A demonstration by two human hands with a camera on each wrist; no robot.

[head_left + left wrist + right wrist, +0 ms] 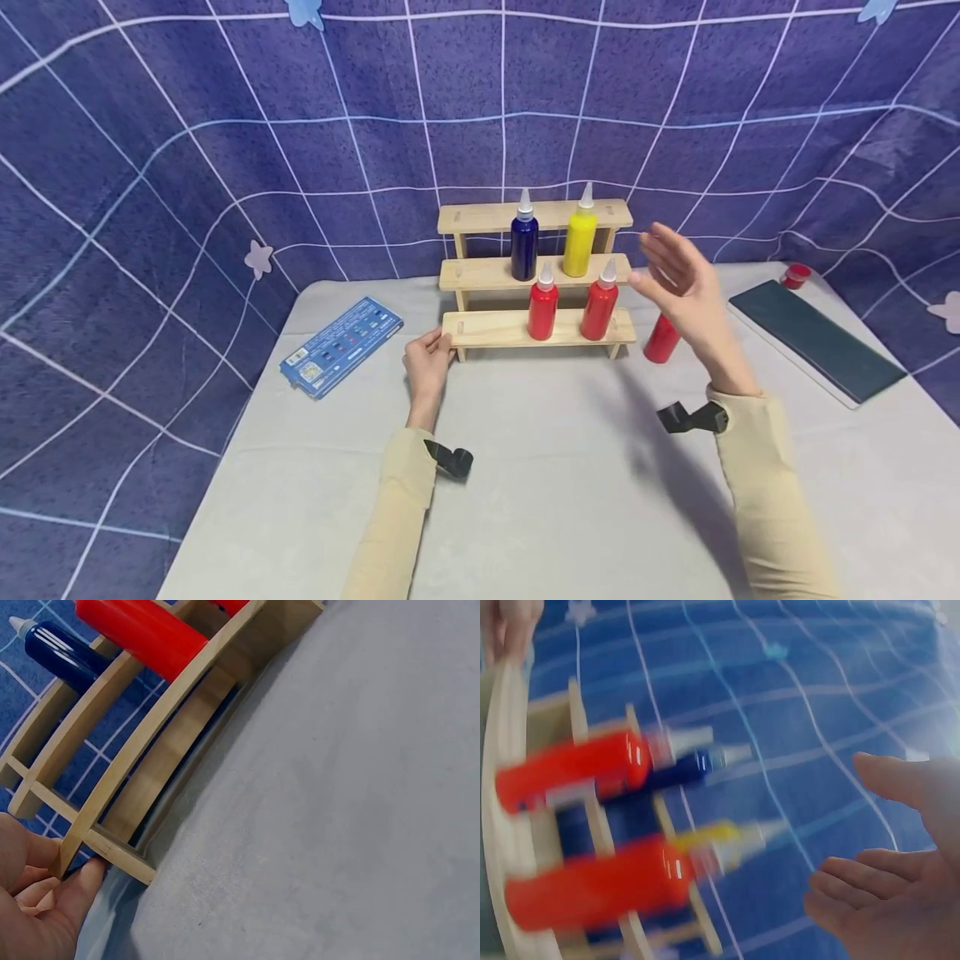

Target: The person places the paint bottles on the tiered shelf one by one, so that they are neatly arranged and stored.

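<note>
A three-tier wooden stand [487,330] stands at the back of the table. Its lowest step carries two red squeeze bottles [543,312] with clear pointed caps. On the middle step are a dark blue bottle [524,243] and a yellow bottle [580,242]. My left hand [427,362] pinches the left end of the lowest step, thumb and fingers at its edge in the left wrist view [45,900]. Raised right of the stand, my right hand [682,287] holds nothing, its fingers extended. Another red bottle [662,340] is on the table, partly hidden by that hand.
A blue printed box [341,347] lies to the left of the stand. At the right lies a dark green flat board [817,340] with a white edge, and a small red round container [796,276] is behind it. A blue gridded curtain [465,83] hangs behind the table.
</note>
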